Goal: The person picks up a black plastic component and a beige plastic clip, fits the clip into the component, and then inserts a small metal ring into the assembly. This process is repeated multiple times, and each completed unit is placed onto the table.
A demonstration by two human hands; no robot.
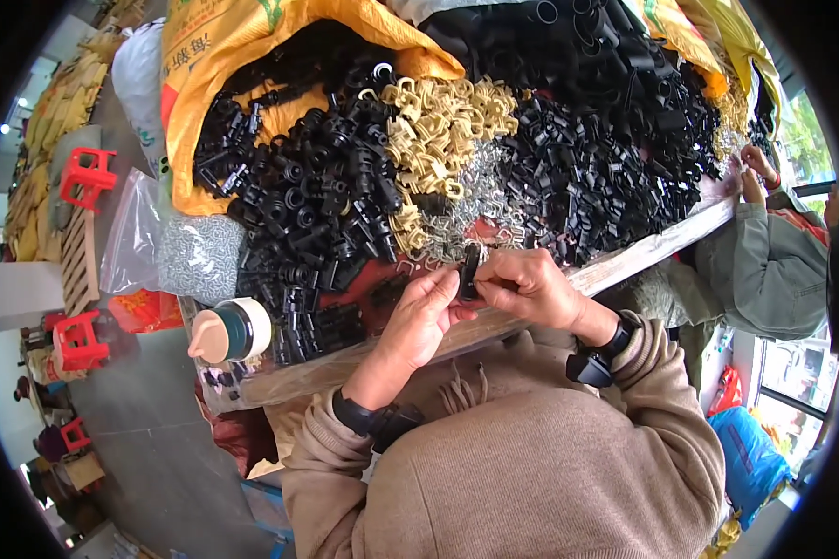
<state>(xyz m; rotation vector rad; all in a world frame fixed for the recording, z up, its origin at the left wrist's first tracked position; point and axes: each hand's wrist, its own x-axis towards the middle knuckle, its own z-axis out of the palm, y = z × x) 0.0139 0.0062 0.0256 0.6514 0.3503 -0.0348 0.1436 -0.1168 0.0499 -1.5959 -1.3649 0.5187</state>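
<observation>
Both my hands meet over the table's near edge. My left hand has its thumb and fingers closed on a small black plastic part. From the other side my right hand pinches at the same part, its fingers curled; whether it holds a smaller piece too is hidden. Just beyond my fingers lie bent metal wire pieces in a loose heap. Cream plastic clips are piled behind them. Black ring-ended fittings fill the left side, and small black clips the right.
A teal and white bottle with a pinkish lid stands at the table's left corner, beside a clear bag of metal screws. A yellow-orange sack spills parts at the back. Another person's hands work at the far right. Red stools stand on the floor.
</observation>
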